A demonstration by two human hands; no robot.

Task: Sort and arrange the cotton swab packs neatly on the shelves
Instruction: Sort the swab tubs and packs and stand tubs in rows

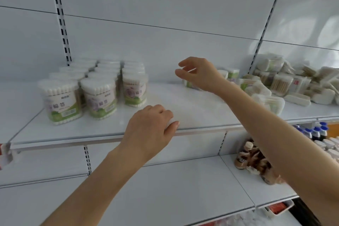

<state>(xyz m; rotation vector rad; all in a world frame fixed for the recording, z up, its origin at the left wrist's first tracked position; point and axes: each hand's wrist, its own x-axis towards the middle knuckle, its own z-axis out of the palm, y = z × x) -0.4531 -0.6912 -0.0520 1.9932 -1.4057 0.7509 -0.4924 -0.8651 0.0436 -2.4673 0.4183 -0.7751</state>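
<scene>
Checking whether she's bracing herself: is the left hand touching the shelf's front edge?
Touching. The head view shows the left hand lying on the shelf, fingers curled on top and thumb against its front lip.

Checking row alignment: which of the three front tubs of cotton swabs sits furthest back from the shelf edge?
The rightmost front tub. The left tub and middle tub stand nearer the shelf edge.

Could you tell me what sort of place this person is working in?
Most likely a shop aisle being stocked. White metal shelves hang on slotted uprights, many identical swab tubs stand in rows, a loose heap of swab packs waits at right, and bottled drinks sit on the shelf below.
</scene>
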